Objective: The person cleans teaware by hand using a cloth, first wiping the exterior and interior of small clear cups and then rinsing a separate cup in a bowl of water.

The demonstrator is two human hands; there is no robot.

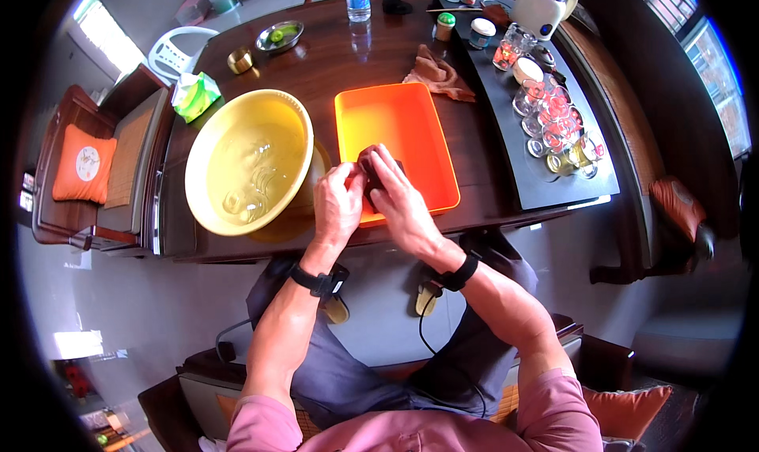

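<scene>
Both hands meet above the near end of an orange plastic tray (pixel 424 155). A small dark reddish-brown thing (pixel 370 170) is between them; fingers cover much of it, so I cannot tell what it is. My left hand (pixel 339 203) grips its left side with bent fingers and thumb. Across its right side lies my right hand (pixel 409 212), fingers stretched out and thumb beneath. Left of the tray, a large yellow plastic basin (pixel 220 131) holds water and some clear glassware (pixel 234 201) that is hard to make out.
A brown cloth (pixel 437 75) lies behind the tray. On the right, a black tea tray (pixel 533 194) carries several glass cups (pixel 554 117) and an electric kettle (pixel 542 7). Farther back are a water bottle (pixel 357 1), a metal dish (pixel 290 40), a brass-coloured bowl (pixel 240 60) and a tissue pack (pixel 195 96).
</scene>
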